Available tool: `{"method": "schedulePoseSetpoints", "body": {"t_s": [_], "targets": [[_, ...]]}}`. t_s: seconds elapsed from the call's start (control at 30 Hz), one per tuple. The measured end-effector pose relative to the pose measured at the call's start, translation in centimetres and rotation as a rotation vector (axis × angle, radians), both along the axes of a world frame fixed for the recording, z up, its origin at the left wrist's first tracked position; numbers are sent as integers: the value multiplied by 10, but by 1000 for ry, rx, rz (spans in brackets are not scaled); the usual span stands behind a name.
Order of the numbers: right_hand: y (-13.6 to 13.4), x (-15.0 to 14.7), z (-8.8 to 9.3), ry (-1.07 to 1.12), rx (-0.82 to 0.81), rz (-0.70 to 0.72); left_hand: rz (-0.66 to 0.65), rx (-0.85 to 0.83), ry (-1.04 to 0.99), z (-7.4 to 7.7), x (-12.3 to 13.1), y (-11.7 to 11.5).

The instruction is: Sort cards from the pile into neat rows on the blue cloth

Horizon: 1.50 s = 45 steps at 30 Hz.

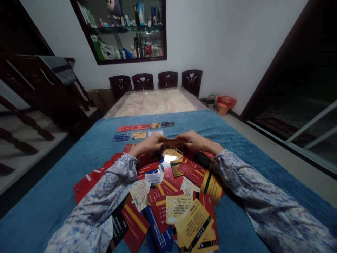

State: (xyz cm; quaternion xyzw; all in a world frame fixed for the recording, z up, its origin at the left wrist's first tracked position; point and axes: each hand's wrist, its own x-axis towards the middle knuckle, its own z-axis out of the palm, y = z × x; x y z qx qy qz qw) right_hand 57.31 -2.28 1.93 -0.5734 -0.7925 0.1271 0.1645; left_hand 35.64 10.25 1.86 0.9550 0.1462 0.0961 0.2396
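A heap of plastic cards [168, 196] in red, yellow, blue and black lies on a blue cloth [52, 196] in front of me. My left hand [149, 144] and my right hand [196, 140] meet above the far edge of the heap, each pinching one end of a brownish card [174, 142]. Both hands are closed on it. Beyond them, several cards lie face up in two neat rows [143, 130] on the cloth. My sleeves are white with a blue flower print.
The cloth covers the near part of a long marble-topped table [155, 102]. Several dark chairs [168, 79] stand at its far end, under a wall cabinet [126, 31] with bottles. A staircase rises at left; a red basin [225, 103] sits on the floor at right.
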Motion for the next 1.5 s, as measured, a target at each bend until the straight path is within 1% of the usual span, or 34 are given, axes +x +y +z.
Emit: {"method": "schedulePoseSetpoints", "body": {"t_s": [0.1, 0.23, 0.33, 0.43, 0.5, 0.6, 0.73, 0.83, 0.93, 1.07, 1.23, 1.4, 1.5], "targets": [[0, -1, -2, 51, 5, 18, 11, 2, -13, -1, 1, 0], [3, -2, -9, 101, 69, 20, 22, 58, -13, -3, 1, -2], [6, -5, -16, 86, 102, -14, 31, 83, -8, -4, 1, -4], [9, -8, -21, 53, 120, -74, 29, 82, -25, -6, 2, -7], [10, -9, -24, 31, 131, -88, 21, 73, -42, -7, 3, -8], [12, -8, -28, 6, 141, -82, 15, 74, -36, -8, 4, -11], [13, -4, -32, -2, 171, -70, 25, 130, -19, -10, 5, -14], [15, -2, -35, 8, 216, -25, 52, 156, 8, -12, 6, -17], [15, 0, -39, 35, 264, 18, 80, 142, 14, -14, 6, -18], [13, 1, -38, 58, 291, 62, 96, 110, -26, -19, 7, -14], [8, 3, -32, 48, 260, 70, 79, 86, -71, -23, 8, -10], [9, 10, -33, 15, 252, 70, 50, 70, -93, -20, 7, -13], [12, 11, -36, -21, 283, 61, 35, 81, -90, -17, 5, -13]]}}
